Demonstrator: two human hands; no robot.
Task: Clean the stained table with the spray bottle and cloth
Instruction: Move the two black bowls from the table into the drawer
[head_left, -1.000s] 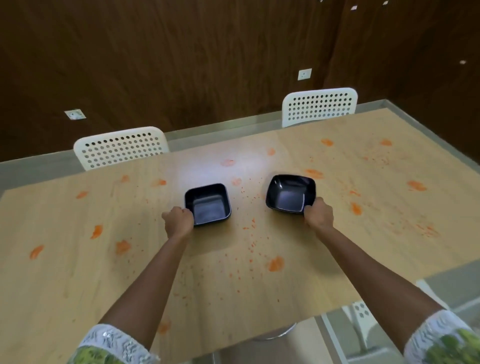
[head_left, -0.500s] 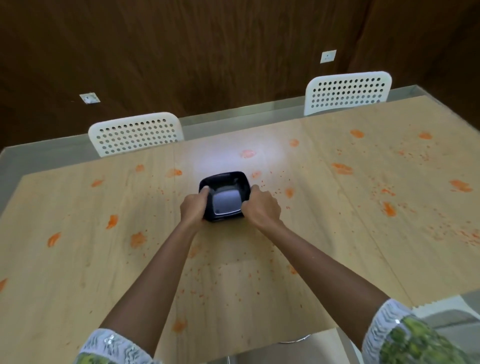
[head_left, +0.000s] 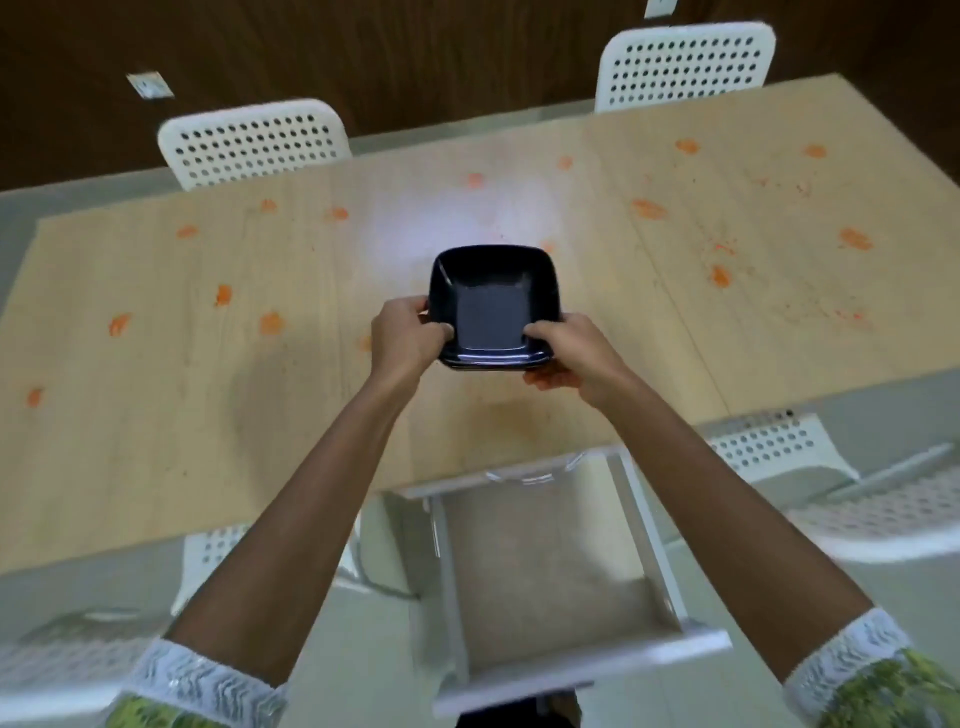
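Head camera view: both hands clasp stacked black bowls (head_left: 493, 306) above the stained table (head_left: 156, 415), left hand (head_left: 402, 335) curled on the near-left rim, right hand (head_left: 569, 356) cupped under the near-right corner, orange stains (head_left: 271, 323) spread either side, spray bottle and cloth unseen.

A dining room: stained wooden table (head_left: 156, 426), white perforated chairs (head_left: 254, 140) (dark panelled wall (head_left: 415, 52) behind)

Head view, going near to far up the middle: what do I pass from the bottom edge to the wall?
Open drawer → near table edge → both hands, left hand and right hand, holding the stacked black bowls → stained tabletop → white chairs → dark wood wall.
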